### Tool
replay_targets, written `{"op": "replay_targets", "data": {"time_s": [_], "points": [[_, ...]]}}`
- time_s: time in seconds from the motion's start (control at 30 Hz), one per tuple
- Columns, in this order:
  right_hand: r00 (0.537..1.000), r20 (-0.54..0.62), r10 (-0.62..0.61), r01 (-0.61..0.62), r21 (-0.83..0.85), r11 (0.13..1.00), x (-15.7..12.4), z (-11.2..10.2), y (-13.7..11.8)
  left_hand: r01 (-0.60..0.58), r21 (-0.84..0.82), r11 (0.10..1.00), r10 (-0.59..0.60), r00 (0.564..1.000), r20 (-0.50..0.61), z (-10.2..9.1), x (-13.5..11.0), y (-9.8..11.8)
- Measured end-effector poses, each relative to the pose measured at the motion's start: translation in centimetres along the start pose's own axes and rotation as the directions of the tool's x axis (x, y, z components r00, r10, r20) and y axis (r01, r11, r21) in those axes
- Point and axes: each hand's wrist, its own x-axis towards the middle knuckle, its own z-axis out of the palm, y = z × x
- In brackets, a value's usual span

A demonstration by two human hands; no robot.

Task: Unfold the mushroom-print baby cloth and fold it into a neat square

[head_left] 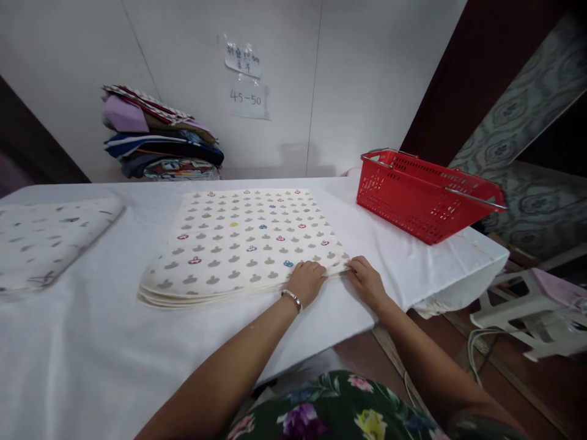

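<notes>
A folded cream cloth (247,244) with rows of small grey and coloured motifs lies flat on the white-covered table, its layers showing along the near edge. My left hand (306,282), with a bracelet at the wrist, has its fingers curled over that near edge. At the near right corner, my right hand (365,281) pinches the cloth between thumb and fingers. The undersides of both hands are hidden.
Another folded patterned cloth (50,238) lies at the left. A stack of folded fabrics (165,143) stands against the back wall. On the right is a red basket (422,189) with metal handles. Beside the table, a white stool (527,305) stands on the floor.
</notes>
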Motion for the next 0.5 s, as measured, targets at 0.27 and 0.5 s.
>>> {"op": "replay_targets", "data": {"time_s": [0.27, 0.5], "points": [[0.999, 0.004, 0.049, -0.050, 0.121, 0.991, -0.2, 0.1, 0.6, 0.048, -0.050, 0.998, -0.049, 0.998, -0.029, 0.3, -0.4, -0.5], [0.999, 0.018, 0.034, -0.036, 0.071, 0.997, -0.2, 0.0, 0.3, 0.001, 0.133, 0.991, 0.000, 1.000, -0.012, 1.0, -0.3, -0.5]]}}
